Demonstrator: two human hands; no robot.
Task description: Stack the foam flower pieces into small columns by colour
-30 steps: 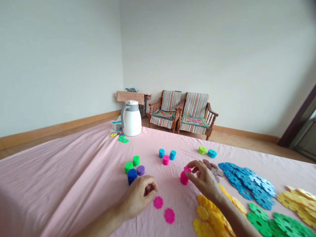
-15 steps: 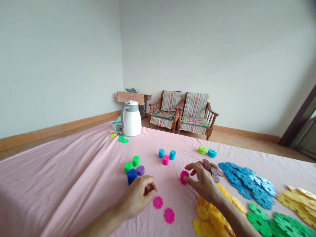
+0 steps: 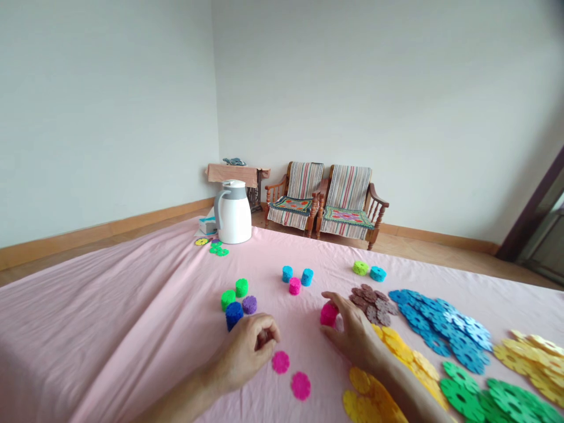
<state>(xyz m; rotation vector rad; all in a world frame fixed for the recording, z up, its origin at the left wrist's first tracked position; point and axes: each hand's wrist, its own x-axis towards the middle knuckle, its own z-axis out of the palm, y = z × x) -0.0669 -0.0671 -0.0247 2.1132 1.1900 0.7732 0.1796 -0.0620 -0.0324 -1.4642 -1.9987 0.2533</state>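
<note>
My right hand [image 3: 350,329] curves round a short stack of bright pink flower-shaped discs [image 3: 328,314], index finger behind it and thumb in front. The stack stands upright on the pink cloth. My left hand [image 3: 253,341] rests on the cloth with fingers curled closed, and nothing shows in them. Just right of it lie two loose pink discs, a nearer one [image 3: 301,386] and a farther one [image 3: 281,362]. Beyond the left hand stand a dark blue stack [image 3: 234,316], a purple stack [image 3: 249,304] and two green stacks [image 3: 228,300].
Farther out are two light blue stacks [image 3: 307,277] and a small pink stack [image 3: 295,286]. Loose brown [image 3: 374,304], blue [image 3: 440,323], yellow [image 3: 374,399] and green discs [image 3: 462,393] lie in piles at right. A white jug [image 3: 235,217] stands at the back.
My right hand has shifted slightly left, with its index finger reaching farther round the pink stack. The stack looks tilted before and upright now. My left hand has stayed in place.
</note>
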